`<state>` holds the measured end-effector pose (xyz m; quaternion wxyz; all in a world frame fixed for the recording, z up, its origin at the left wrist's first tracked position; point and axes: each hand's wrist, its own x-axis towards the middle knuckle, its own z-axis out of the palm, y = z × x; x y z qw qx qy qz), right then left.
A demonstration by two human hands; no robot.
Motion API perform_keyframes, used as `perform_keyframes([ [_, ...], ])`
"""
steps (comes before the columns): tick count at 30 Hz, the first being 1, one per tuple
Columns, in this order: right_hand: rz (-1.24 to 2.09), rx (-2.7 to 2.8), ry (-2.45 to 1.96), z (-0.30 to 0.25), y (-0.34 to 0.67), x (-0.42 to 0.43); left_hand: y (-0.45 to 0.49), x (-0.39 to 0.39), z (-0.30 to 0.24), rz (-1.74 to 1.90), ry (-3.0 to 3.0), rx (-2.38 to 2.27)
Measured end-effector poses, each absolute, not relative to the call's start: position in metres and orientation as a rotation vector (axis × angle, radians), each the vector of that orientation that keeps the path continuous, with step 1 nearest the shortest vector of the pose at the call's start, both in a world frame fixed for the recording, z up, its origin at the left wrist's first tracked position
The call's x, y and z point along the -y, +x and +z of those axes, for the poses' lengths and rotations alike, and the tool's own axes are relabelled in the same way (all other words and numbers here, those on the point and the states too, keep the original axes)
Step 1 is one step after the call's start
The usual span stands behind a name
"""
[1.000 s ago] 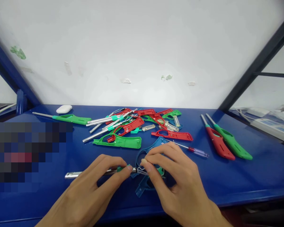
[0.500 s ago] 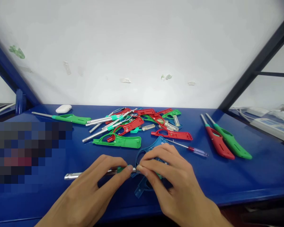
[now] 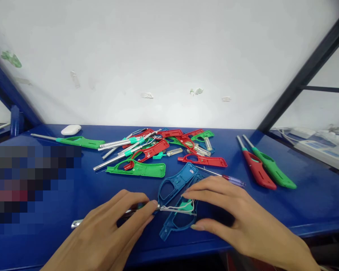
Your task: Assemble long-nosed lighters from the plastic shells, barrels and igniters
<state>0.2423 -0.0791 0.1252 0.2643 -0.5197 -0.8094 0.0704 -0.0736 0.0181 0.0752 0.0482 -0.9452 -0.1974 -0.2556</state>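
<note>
My left hand (image 3: 113, 226) pinches a silver metal tube with a green collar (image 3: 77, 223) that lies along the blue table's front. The tube's end meets a blue lighter shell half (image 3: 175, 222), where a thin white wire and a green trigger piece (image 3: 186, 206) sit. My right hand (image 3: 237, 214) rests on that shell, thumb at its near edge and fingers on the green piece. A second blue shell half (image 3: 176, 180) lies just behind it.
A heap of red and green shell halves, metal tubes and small clear parts (image 3: 158, 150) lies mid-table. A screwdriver (image 3: 228, 177), a red lighter (image 3: 255, 169), a green lighter (image 3: 271, 169), another green lighter (image 3: 73, 141) and a white case (image 3: 70, 130) also lie there.
My right hand has drawn back to the right, uncovering the blue shell, the white wire and the green trigger piece. My left hand keeps its pinch on the tube.
</note>
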Motion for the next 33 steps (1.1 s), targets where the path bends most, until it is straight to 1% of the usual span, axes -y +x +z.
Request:
perform_keyframes([
  [6, 0.175, 2.165, -1.317, 0.117, 0.235, 0.074, -0.074, -0.013, 0.073, -0.783, -2.821, 0.548],
  [15, 0.229, 2.110, -1.314, 0.115, 0.233, 0.077, -0.079, -0.010, 0.067, -0.841, -2.776, 0.539],
  [20, 0.208, 2.115, -1.321, 0.112, 0.233, 0.078, -0.066, -0.009, 0.077, -0.973, -2.759, 0.504],
  [24, 0.210, 2.128, -1.325, 0.112, 0.233, 0.078, -0.055, -0.005, 0.086, -1.056, -2.860, 0.526],
  [29, 0.196, 2.132, -1.320, 0.112, 0.233, 0.079, -0.060, -0.001, 0.084, -0.954, -2.915, 0.569],
  [33, 0.190, 2.130, -1.326, 0.111, 0.233, 0.079, -0.071, 0.000, 0.078, -0.729, -2.907, 0.638],
])
